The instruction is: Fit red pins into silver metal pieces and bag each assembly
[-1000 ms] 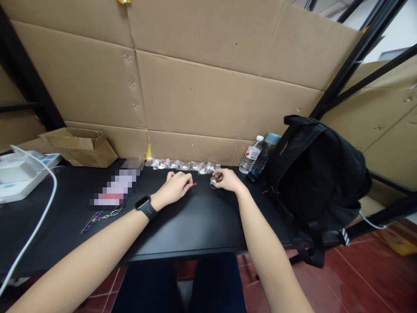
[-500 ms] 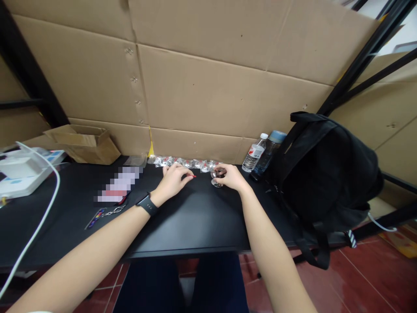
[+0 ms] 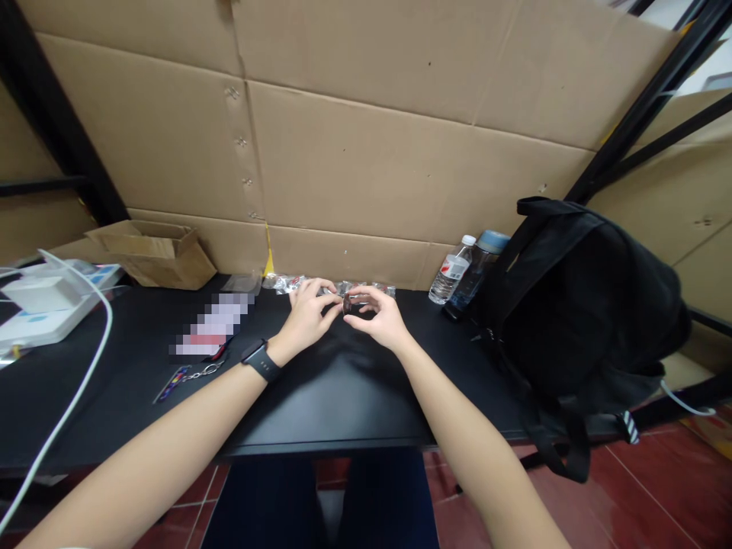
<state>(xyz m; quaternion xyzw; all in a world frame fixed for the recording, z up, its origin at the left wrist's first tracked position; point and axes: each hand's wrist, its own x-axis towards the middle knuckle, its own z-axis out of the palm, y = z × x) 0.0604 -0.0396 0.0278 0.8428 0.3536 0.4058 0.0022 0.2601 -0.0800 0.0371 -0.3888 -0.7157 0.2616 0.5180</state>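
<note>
Both of my hands meet over the black tabletop (image 3: 320,404), in front of a row of small silvery packets (image 3: 281,284) with red marks. The thumb and fingers of my right hand (image 3: 380,320) hold a small dark brown, shiny round piece (image 3: 346,305) on edge; its exact kind I cannot make out. My left hand (image 3: 306,316), with a black watch (image 3: 260,358) on the wrist, is pinched at the left side of that piece. Whatever its fingertips hold is hidden.
Left on the table are a brown paper bag (image 3: 165,259), a white power strip (image 3: 46,313) with a cable, a blurred-out card (image 3: 211,324) and a keychain (image 3: 177,381). To the right stand a water bottle (image 3: 451,271), a blue-lidded bottle (image 3: 477,267) and a black backpack (image 3: 595,305). Cardboard (image 3: 366,152) walls the back.
My right hand has moved left with the dark round piece, up to my left hand. The red bit at my left fingertips and the clear shiny part under my right hand no longer show.
</note>
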